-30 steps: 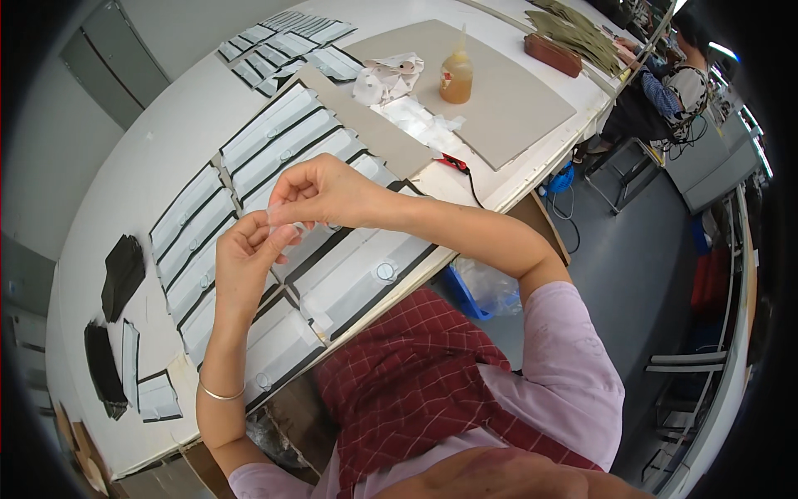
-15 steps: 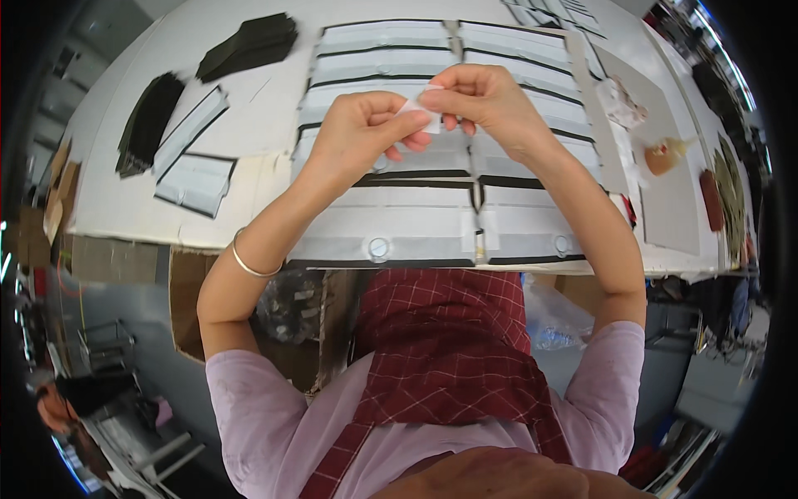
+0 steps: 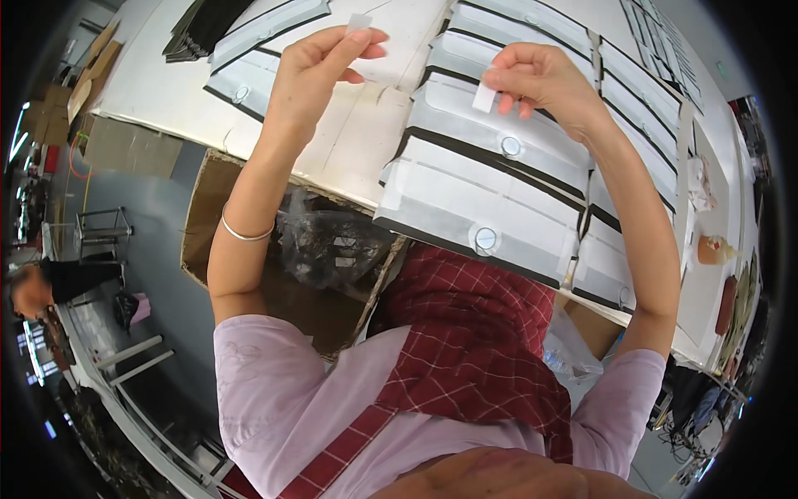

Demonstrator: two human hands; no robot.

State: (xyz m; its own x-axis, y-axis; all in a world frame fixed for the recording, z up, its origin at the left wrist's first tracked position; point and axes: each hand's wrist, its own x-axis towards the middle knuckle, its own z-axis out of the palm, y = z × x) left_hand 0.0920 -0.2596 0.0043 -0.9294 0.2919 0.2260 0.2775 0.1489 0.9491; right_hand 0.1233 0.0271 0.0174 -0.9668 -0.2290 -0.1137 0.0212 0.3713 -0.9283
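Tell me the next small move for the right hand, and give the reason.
I'd probably lower the right hand toward the pale panel below it: thumb and fingers pinch a white strip near its upper end, leaving the lower end free over that panel. The left hand, pinching a separate translucent piece, is well apart, so it seems unlikely to interfere.

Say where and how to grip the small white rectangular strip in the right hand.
Pinch the small white rectangular strip across its flat faces at the lower end, probably best from the left: that end juts free, while the bare right hand covers the upper end.
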